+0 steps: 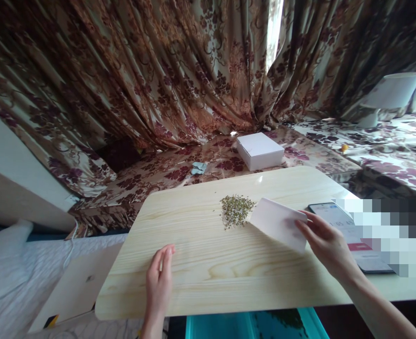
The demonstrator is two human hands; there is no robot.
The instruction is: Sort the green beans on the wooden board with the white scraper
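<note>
My right hand [321, 238] pinches a white sheet of paper or thin card [277, 222] by its right end. The sheet is tilted over the table, its left end close beside a loose pile of small green-brown grains [236, 209]. What kind of grains they are I cannot tell. Near the front left of the wood-grain table [194, 278], my left hand [159, 278] has its fingers curled in toward the thumb, and no object shows in it. A gap separates this hand from the pile.
A phone [349, 235] with its screen lit lies by my right hand, partly under pixelation. Below the front edge is a turquoise container [218, 326] with dark green bits inside. A white box [260, 149] and a pale blue cloth-like item [198, 168] lie beyond the table.
</note>
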